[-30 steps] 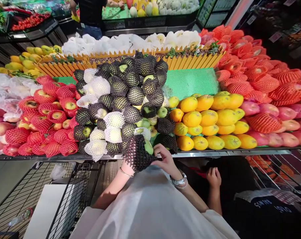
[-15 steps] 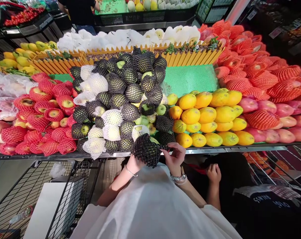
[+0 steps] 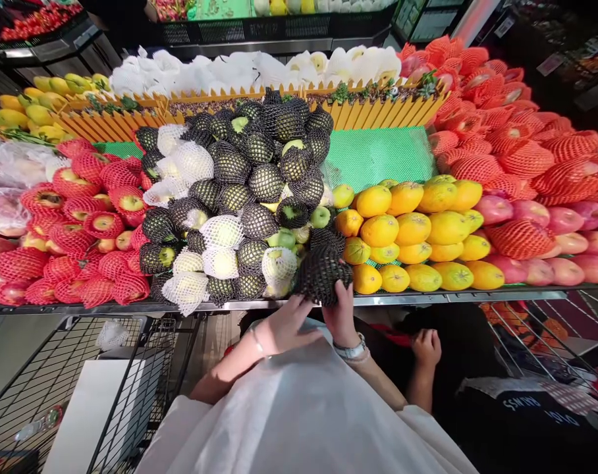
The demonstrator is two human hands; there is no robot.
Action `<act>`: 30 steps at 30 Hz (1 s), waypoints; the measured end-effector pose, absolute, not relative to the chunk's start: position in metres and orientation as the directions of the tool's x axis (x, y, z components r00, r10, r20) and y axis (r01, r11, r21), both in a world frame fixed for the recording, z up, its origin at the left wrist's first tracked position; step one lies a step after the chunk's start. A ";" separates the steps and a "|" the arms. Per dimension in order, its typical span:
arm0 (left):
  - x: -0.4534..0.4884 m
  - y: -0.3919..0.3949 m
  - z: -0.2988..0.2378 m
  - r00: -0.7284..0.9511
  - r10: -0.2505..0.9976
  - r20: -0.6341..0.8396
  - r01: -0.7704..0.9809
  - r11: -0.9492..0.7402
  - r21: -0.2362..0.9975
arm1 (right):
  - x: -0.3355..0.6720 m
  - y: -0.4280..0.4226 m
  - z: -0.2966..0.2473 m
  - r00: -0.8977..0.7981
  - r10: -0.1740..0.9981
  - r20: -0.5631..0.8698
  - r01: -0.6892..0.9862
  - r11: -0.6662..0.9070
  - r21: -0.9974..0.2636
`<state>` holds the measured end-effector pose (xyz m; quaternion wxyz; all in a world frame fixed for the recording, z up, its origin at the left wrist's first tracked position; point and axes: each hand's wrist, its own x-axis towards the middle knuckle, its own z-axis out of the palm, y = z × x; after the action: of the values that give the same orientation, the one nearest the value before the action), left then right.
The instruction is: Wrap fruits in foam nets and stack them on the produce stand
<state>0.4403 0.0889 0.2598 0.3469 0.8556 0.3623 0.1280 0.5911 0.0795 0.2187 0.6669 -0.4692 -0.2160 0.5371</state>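
At the far left of the near edge, a black wire shopping cart [image 3: 131, 368] stands below the display shelf [image 3: 427, 297], with a white box [image 3: 89, 415] inside it. Above it, on the shelf, lie red-netted apples [image 3: 81, 243], and to their right rises a heap of green fruit in black and white foam nets [image 3: 240, 197]. Just in front of that heap, the person's left hand [image 3: 284, 326] reaches forward from a bare forearm with a thin bracelet at the wrist, palm down and fingers loosely spread, empty, resting on the thin white plastic bag [image 3: 299, 408] that billows across the near middle. Just beside it, the right hand [image 3: 339, 315], a wristwatch on its wrist, is raised with fingers pointing away and closed around the lower side of a black-netted fruit [image 3: 323, 273], which sits at the near edge of the heap, right at the shelf lip. Further right, bare yellow-orange citrus fruit [image 3: 412, 230] lie on green matting [image 3: 378, 158], then pink apples [image 3: 550, 224] and orange-red netted fruit [image 3: 506, 145]. Below the shelf on the right, another person's small hand [image 3: 426, 347] shows against dark clothing.
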 end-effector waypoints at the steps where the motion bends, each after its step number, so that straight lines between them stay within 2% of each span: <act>1: 0.432 0.090 0.264 0.682 0.731 0.002 0.465 -0.435 0.771 | 0.598 0.080 0.217 0.365 0.912 -0.190 -0.491 0.015 -0.871; 3: 0.419 0.095 0.267 0.493 0.865 0.092 0.294 -0.265 0.918 | 0.609 0.079 0.214 0.383 0.914 -0.131 -0.422 0.047 -0.905; 5: 0.419 0.102 0.262 0.259 0.959 0.112 0.109 -0.144 0.984 | 0.613 0.076 0.213 0.346 0.936 -0.072 -0.333 0.051 -0.941; 6: 0.424 0.104 0.258 0.226 0.969 0.105 0.033 -0.115 0.993 | 0.611 0.074 0.213 0.310 0.950 -0.034 -0.279 0.057 -0.959; 8: 0.440 0.106 0.246 0.315 0.945 0.083 -0.059 -0.068 0.996 | 0.604 0.071 0.215 0.240 0.969 0.058 -0.145 0.095 -0.985; 10: 0.457 0.104 0.235 0.352 0.935 0.046 -0.061 -0.026 0.998 | 0.597 0.070 0.218 0.201 0.965 0.167 0.019 0.166 -0.986; 12: 0.468 0.100 0.226 0.281 0.960 0.013 -0.031 -0.004 0.999 | 0.597 0.073 0.222 0.163 0.957 0.241 0.164 0.214 -0.963; 15: 0.471 0.095 0.216 0.236 0.968 0.084 0.097 -0.110 0.989 | 0.608 0.077 0.231 0.154 0.940 0.305 0.211 0.270 -0.939; 18: 0.471 0.097 0.206 0.313 0.898 0.309 0.348 -0.411 0.842 | 0.627 0.080 0.238 0.083 0.944 0.321 0.197 0.300 -0.934; 21: 0.472 0.108 0.193 0.421 0.776 0.469 0.548 -0.630 0.551 | 0.642 0.088 0.236 -0.201 0.962 0.182 0.311 0.239 -0.920; 23: 0.474 0.117 0.184 0.464 0.729 0.503 0.644 -0.668 0.373 | 0.648 0.098 0.229 -0.300 0.948 0.106 0.376 0.220 -0.900; 25: 0.474 0.123 0.178 0.487 0.719 0.496 0.715 -0.654 0.246 | 0.651 0.112 0.219 -0.354 0.932 0.080 0.382 0.222 -0.897; 27: 0.473 0.125 0.175 0.500 0.723 0.477 0.756 -0.633 0.166 | 0.655 0.126 0.209 -0.428 0.901 0.076 0.346 0.241 -0.907; 30: 0.471 0.123 0.178 0.523 0.743 0.417 0.779 -0.615 0.120 | 0.661 0.141 0.200 -0.502 0.860 0.096 0.328 0.291 -0.898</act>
<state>0.4708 0.1230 0.1779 -0.0410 0.8717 0.4367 0.2187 0.6609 0.1410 0.1999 0.3006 -0.3986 -0.7452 0.4421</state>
